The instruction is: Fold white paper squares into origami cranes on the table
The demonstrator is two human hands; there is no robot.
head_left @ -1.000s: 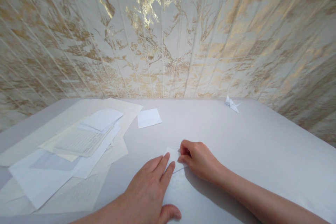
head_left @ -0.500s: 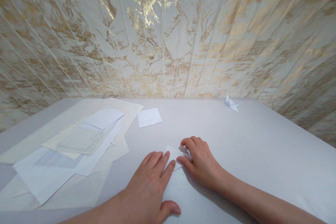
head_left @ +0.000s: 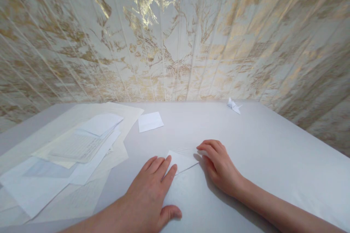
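One folded paper (head_left: 184,161) lies well in from the table's (head_left: 262,145) far edge, long axis roughly along it, tip rightward; flat left hand (head_left: 153,187) covers its left end, loosely curled right hand (head_left: 220,167) holds nothing.

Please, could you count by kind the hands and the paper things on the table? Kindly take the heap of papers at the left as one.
Hands: 2, left hand and right hand
Separate white papers: 2, near paper and far paper
Folded figure: 1
Heap of papers: 1
Total: 6
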